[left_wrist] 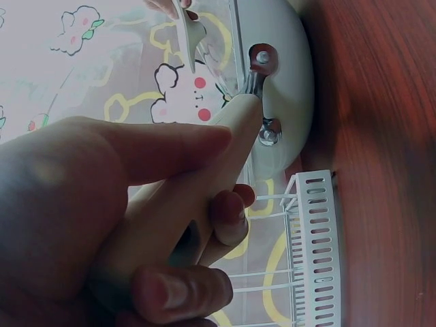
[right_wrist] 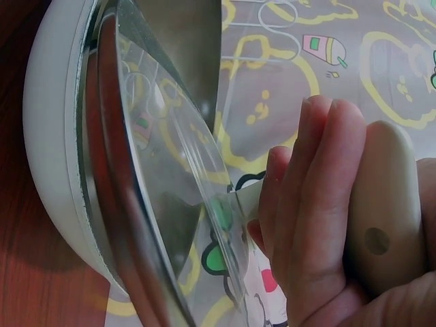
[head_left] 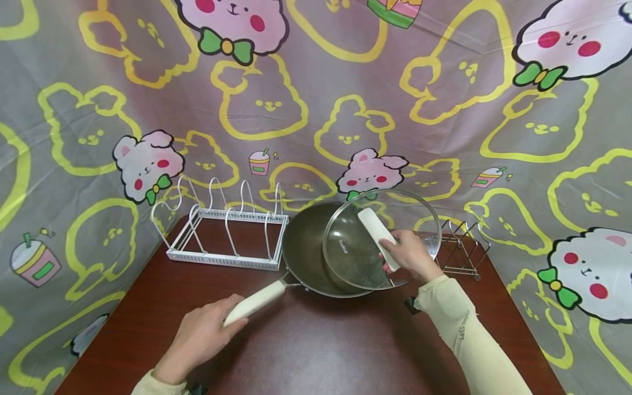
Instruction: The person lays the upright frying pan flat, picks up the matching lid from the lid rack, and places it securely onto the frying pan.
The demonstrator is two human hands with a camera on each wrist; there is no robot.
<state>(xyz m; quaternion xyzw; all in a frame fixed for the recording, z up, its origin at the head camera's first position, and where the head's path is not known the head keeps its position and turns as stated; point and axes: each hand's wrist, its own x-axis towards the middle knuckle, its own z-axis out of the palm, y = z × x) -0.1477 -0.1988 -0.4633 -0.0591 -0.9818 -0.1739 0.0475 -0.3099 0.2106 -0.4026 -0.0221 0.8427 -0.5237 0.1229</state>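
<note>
A deep frying pan [head_left: 302, 249], brown inside and white outside, sits mid-table with its cream handle [head_left: 261, 300] pointing toward me at the left. My left hand [head_left: 201, 333] grips that handle, thumb along the top and fingers curled beneath, as the left wrist view shows. Over the right part of the pan is a clear glass lid [head_left: 340, 258] with a metal rim. My right hand [head_left: 411, 251] holds the lid by its long cream handle [head_left: 373, 226]. In the right wrist view the lid's rim [right_wrist: 129, 170] lies close over the pan's edge, offset to one side.
A white wire rack [head_left: 224, 260] with upright loops stands left of the pan, close to its rim. Behind the lid's right edge is a smaller metal wire rack [head_left: 464, 269]. A patterned cloth [head_left: 316, 126] surrounds the dark red wooden table [head_left: 316, 345] at the back and sides.
</note>
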